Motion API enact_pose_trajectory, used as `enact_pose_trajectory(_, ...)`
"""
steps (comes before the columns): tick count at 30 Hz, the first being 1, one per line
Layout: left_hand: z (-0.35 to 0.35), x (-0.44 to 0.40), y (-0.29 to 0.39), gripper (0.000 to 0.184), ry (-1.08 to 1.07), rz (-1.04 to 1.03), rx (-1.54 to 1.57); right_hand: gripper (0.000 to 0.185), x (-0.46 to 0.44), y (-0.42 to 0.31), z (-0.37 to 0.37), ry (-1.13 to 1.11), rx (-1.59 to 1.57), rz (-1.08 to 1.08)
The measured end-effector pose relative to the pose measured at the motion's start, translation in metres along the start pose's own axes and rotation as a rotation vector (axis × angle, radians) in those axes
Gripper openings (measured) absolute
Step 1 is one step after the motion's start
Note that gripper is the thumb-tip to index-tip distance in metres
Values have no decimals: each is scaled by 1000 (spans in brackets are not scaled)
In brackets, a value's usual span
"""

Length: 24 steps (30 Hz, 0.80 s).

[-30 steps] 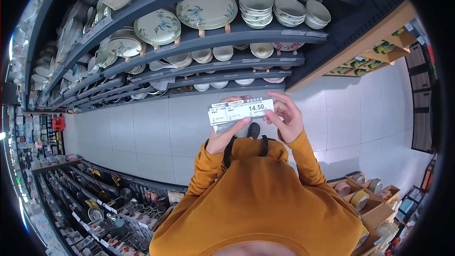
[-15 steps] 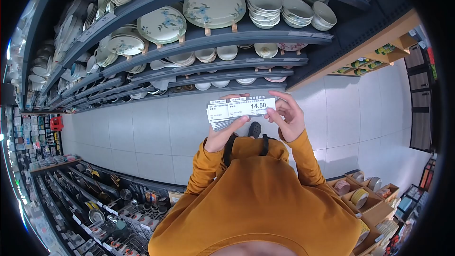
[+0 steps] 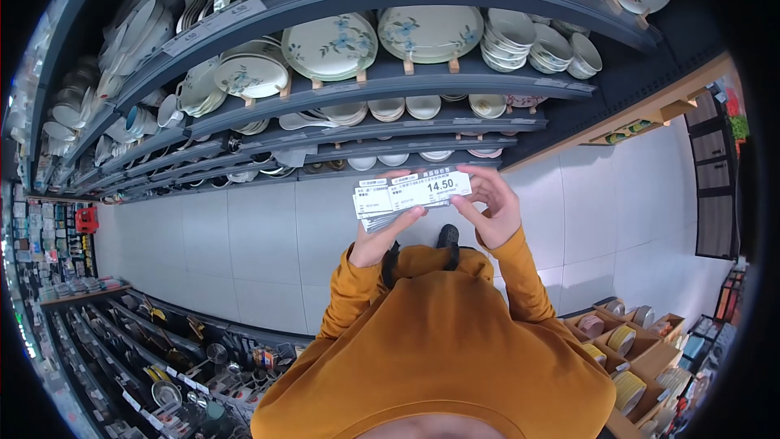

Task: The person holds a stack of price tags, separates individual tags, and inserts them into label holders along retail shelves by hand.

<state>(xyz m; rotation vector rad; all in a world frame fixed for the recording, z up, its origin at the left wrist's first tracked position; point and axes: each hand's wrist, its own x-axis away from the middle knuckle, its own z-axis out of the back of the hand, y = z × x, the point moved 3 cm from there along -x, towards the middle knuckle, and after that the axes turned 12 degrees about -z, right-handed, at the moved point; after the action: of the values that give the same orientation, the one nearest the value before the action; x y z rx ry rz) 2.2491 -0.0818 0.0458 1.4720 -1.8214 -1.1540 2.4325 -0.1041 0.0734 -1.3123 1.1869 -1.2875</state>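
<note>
My left hand (image 3: 380, 241) grips a stack of white price labels (image 3: 373, 205), its thumb across their lower edge. On top, shifted to the right, lies a price label (image 3: 431, 187) printed 14.50. My right hand (image 3: 497, 210) pinches the right end of that label between thumb and fingers. Both hands are held in front of my orange-brown top, over the floor. The lower labels are mostly covered by the upper ones.
Long dark shelves (image 3: 357, 85) of plates and bowls run along the far side. Kitchen utensils hang on a rack (image 3: 195, 366) at the lower left. Wooden bins (image 3: 642, 349) with rolls stand at the lower right. My shoe (image 3: 448, 235) shows on the tiled floor (image 3: 260, 236).
The far shelves have shifted right and slightly down in view, and my visible shoe has come farther out. Both hands keep hold of the labels, in nearly the same place.
</note>
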Motion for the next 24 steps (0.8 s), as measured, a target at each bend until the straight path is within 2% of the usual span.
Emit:
enact_pose_trajectory(4, 61, -5, 34, 48, -82, -54, -30, 46, -15, -4, -74, 49, -44, 16)
enact_pose_trajectory(9, 145, -7, 91, 46, -198, -82, -148, 47, -36, 1, -158, 12, -64, -88)
enact_pose_trajectory(12, 181, -2, 116, 44, -136, -58, -86, 45, -45, -1, -194, -25, -10, -66)
enact_pose_trajectory(24, 246, 22, 150, 49, -137, -126, -68, 48, -53, -8, -289, -106, 32, -64)
